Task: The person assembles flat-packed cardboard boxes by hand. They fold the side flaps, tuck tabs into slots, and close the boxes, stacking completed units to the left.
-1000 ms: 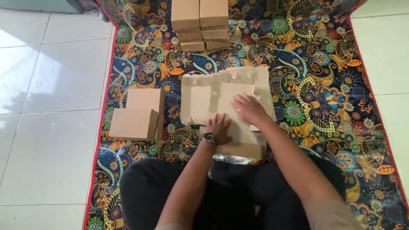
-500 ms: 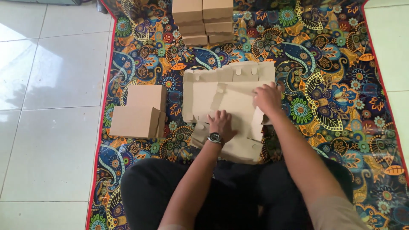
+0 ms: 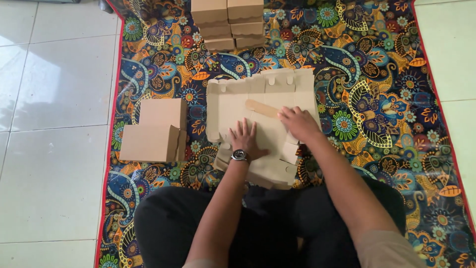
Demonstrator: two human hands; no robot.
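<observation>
I am pressing a flat die-cut carton blank down on the patterned mat before my knees, my left hand spread flat on its middle panel and my right hand open on the right panel, neither gripping anything. I judge this the creasing step; next the side flaps need lifting and tucking. Two plain brown folded boxes sit at my left, a brown stack ahead, none showing labels.
</observation>
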